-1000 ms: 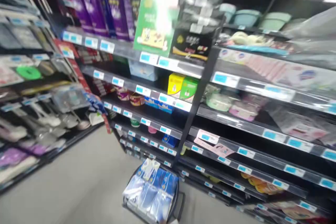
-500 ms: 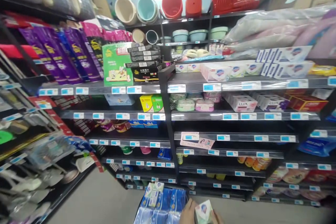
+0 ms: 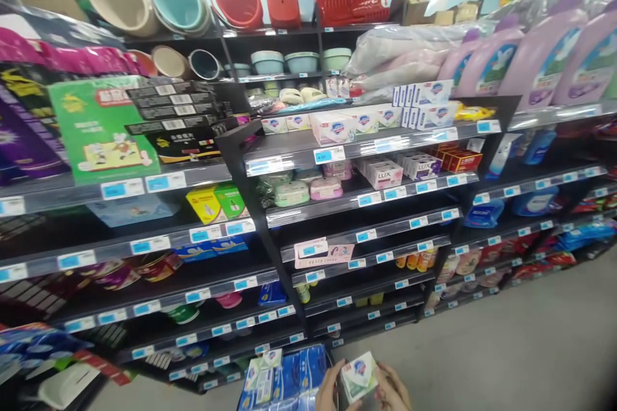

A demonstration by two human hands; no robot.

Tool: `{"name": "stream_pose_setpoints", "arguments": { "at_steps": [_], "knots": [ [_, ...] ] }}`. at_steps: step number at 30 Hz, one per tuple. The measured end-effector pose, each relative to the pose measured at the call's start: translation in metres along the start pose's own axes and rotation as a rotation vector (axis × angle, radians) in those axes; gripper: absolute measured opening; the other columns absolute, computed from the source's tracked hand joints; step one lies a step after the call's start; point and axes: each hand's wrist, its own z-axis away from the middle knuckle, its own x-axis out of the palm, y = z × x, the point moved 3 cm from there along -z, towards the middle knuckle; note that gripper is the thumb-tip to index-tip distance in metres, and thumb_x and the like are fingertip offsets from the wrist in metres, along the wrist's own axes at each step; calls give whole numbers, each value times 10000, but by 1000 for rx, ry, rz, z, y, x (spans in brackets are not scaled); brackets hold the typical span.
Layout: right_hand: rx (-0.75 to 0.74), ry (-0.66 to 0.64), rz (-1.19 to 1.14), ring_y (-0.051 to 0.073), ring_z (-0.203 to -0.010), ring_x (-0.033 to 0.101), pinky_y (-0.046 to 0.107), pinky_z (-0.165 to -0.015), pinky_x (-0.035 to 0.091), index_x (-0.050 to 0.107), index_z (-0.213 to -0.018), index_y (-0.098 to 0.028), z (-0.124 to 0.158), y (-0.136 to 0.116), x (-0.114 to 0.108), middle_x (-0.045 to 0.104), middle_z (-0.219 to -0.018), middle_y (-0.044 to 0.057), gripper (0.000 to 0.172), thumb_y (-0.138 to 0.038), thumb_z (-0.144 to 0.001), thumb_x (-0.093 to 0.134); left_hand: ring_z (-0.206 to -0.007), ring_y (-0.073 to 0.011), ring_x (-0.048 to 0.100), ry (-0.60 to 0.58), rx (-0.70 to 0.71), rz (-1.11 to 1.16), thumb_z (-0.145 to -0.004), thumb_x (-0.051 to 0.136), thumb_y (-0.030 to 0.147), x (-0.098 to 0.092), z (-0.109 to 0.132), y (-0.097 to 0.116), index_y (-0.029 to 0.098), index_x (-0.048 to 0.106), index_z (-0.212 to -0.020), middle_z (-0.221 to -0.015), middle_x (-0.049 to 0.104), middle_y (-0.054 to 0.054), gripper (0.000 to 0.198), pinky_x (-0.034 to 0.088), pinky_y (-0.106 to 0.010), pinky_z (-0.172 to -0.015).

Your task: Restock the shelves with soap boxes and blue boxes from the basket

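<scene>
At the bottom edge of the view, both my hands hold a small white and green soap box (image 3: pixel 357 377) with a blue logo. My left hand (image 3: pixel 328 390) grips its left side and my right hand (image 3: pixel 395 388) grips its right side, fingers curled round it. Just to the left of my hands stands a basket (image 3: pixel 282 379) filled with blue packs and a few white boxes. Similar white soap boxes (image 3: pixel 337 127) with the blue logo sit on the shelf ahead at chest height.
Black store shelves (image 3: pixel 250 205) with blue price tags run across the view, carrying soap, LUX boxes (image 3: pixel 385 172), detergent bottles (image 3: pixel 544 58) and plastic basins (image 3: pixel 178 3) on top. Grey floor (image 3: pixel 520 347) lies open to the right.
The view has swung up and to the right along the shelves. My hands with the soap box have come into sight at the bottom.
</scene>
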Motion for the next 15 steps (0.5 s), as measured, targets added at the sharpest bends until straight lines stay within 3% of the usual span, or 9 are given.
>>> {"name": "stream_pose_setpoints", "arguments": {
  "at_steps": [6,10,15],
  "knots": [
    [29,47,-103,167,-617,621,258,-551,433,759,-1103,-188,-2,-2,-6,729,-729,22,850,-639,-414,973,-1291,-363,689,79,-2,-75,-637,726,234,2,3,16,196,747,-1315,-1364,748,-138,680,574,-477,-1116],
    [78,67,-151,175,-614,634,274,-555,460,757,-1061,-218,-5,5,-8,785,-790,53,776,-613,-428,968,-1294,-355,681,28,-29,-87,-649,713,245,5,4,23,196,736,-1317,-1374,743,-128,670,576,-458,-1092],
    [82,119,-123,200,-574,625,294,-498,429,766,-980,-253,1,-1,-8,742,-667,29,704,-610,-397,931,-1301,-356,669,-64,-90,-133,-650,723,245,4,1,29,214,708,-1358,-1407,726,-120,709,570,-454,-1087]
  ]
}}
